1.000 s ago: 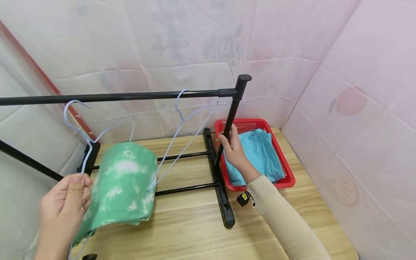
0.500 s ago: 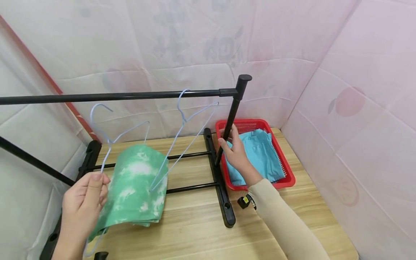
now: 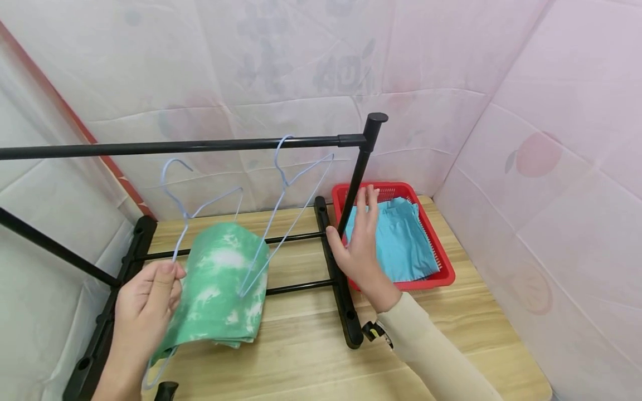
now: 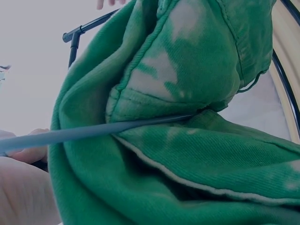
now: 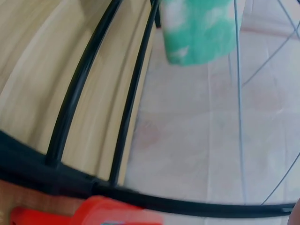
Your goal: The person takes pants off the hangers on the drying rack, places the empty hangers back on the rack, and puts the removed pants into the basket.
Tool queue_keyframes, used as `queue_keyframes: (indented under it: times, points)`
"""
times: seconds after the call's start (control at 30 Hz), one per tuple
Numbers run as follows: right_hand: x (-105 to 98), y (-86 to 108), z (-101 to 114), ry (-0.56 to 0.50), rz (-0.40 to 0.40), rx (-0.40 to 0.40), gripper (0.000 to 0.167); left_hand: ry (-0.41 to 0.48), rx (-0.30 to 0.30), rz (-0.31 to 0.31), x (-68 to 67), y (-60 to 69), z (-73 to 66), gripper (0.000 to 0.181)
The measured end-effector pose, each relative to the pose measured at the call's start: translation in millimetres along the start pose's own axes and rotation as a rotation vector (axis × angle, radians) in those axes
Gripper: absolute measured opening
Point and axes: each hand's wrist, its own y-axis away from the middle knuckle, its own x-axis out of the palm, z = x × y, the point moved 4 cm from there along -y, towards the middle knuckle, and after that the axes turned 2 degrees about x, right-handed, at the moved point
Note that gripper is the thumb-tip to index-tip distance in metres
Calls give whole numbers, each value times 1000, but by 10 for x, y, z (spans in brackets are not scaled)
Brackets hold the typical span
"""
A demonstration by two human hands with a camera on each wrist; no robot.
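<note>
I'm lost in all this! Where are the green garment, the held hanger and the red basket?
green garment [image 3: 220, 281], head view: middle of its front
held hanger [image 3: 186, 216], head view: just below the hook
red basket [image 3: 444, 274], head view: near right corner

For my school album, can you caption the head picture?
Left hand holds a hanger with green cloth; blue cloth lies in a red basket.

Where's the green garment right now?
Head view, left of centre: the green garment hangs on the hanger held by the left hand, below the black top bar.
</note>
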Motion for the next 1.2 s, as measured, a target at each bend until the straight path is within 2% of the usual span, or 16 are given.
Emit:
queue_keyframes:
  times: [0.13, 0.27, 0.43, 0.57, 0.77, 1.03, 1.1, 1.2]
  points:
    - [60, -15, 256, -30, -3, -153, 74, -27, 24, 22, 29, -12, -6, 23]
    - [154, -19, 506, -80, 72, -248, 64, -14, 41, 49, 54, -24, -1, 23]
    - [275, -15, 801, -76, 177, -354, 51, 16, 32, 68, 77, -36, 9, 24]
    - [391, 32, 1017, -70, 244, -468, 48, -4, 26, 67, 103, -44, 11, 24]
    - [546, 196, 1312, -54, 326, -588, 54, -59, 20, 59, 130, -52, 13, 25]
    - [675, 455, 1588, -75, 462, -675, 68, -111, 36, 44, 129, -68, -2, 25]
    - [708, 524, 1624, -60, 517, -669, 74, -113, 35, 36, 122, -68, -1, 24]
    - [775, 637, 1637, -28, 648, -588, 86, -104, 30, 32, 114, -66, 7, 24]
